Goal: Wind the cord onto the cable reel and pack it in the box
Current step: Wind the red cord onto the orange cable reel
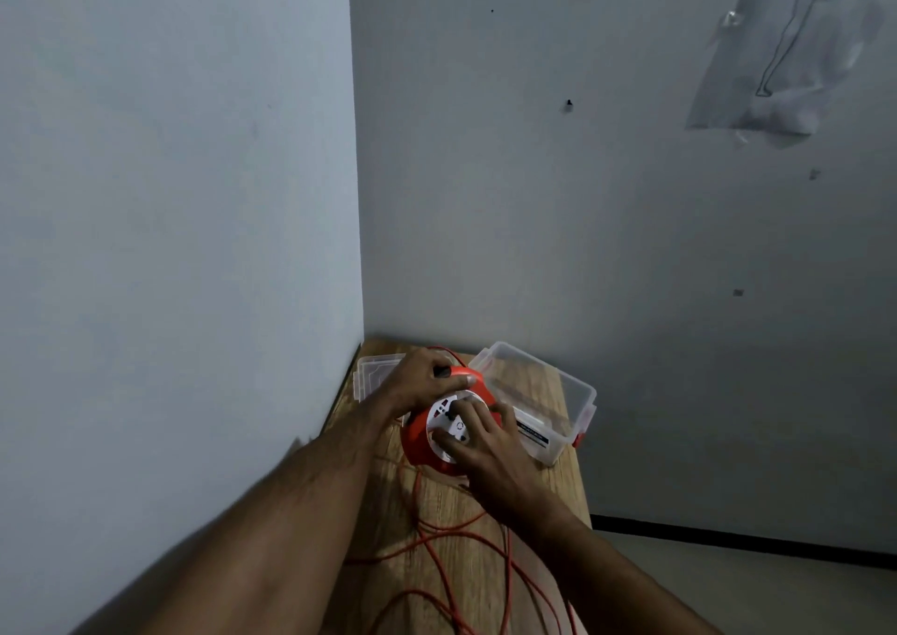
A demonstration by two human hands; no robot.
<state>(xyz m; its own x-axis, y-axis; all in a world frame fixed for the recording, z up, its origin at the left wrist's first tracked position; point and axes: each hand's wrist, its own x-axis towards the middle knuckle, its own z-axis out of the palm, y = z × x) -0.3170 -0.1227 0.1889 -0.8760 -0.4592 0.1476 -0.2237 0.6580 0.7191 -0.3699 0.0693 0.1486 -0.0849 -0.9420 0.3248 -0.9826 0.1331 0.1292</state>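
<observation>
Two pale grey-blue walls meet in a corner [357,197] directly above and beyond the hands. The wall on the right carries a small dark nail [569,103], a few scuff marks, and, high up to the far right, a taped sheet with a line drawing [781,47]. A wooden table [451,503] sits pushed into the corner. To the right of the hands, a dark skirting strip [742,537] borders pale floor [757,591]. The light is dim and even.

Cable reel [417,433] showing orange-red body, white face with dark socket marks. Cord [449,566] matching orange-red, looping over worktop [548,493], which is showing light brown wood grain. Box [548,391] showing clear plastic, red clips, white label with dark band. Walls [582,221] reading pale grey-blue.
</observation>
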